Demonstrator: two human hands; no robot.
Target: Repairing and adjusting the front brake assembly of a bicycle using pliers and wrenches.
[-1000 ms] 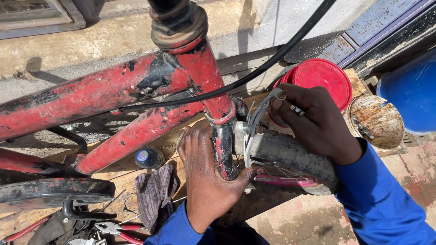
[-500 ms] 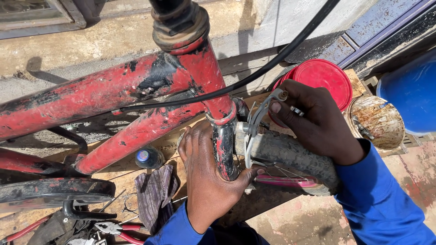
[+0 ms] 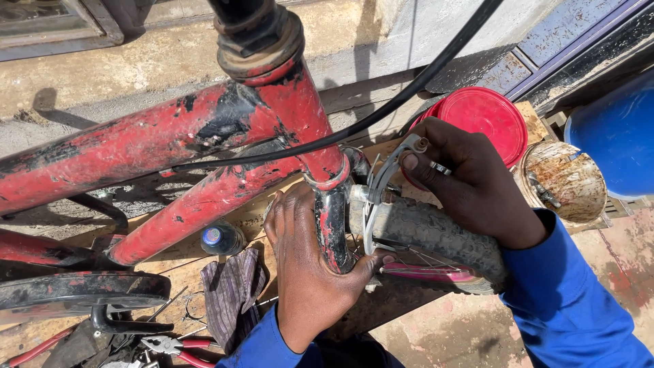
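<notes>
At the far left, a black pedal (image 3: 75, 289) hangs low off the worn red bicycle frame (image 3: 157, 146), above a plank (image 3: 245, 218) laid on the ground. Red-handled pliers (image 3: 174, 346) lie at the plank's near left corner, with a striped rag (image 3: 228, 289) just beside them and a small bottle with a blue cap (image 3: 219, 238) standing under the lower tube. All sit close to the worker, evidently so they can be picked up without moving away.

The left hand (image 3: 310, 272) is wrapped around the dark fork leg (image 3: 332, 228), fingers behind it and thumb crossing in front, pressed together on the tube. This appears to steady the fork and wheel while the other hand works.

A black cable (image 3: 381, 112) runs diagonally from the frame up to the top right, passing above the brake.

The right hand (image 3: 470, 184) rests over the grey tyre (image 3: 436, 238). Its thumb and fingers pinch the upper end of the silver brake arm (image 3: 385, 184), which curves down across the tyre just right of the fork. The hold looks set to keep the arm in position against its spring; whether anything small is held in the fingers cannot be told.

Behind the hand, near the plank's far right corner, sit a red lid (image 3: 487, 116) and a rusty open tin (image 3: 562, 180), with a blue drum (image 3: 613, 136) at the right edge.
</notes>
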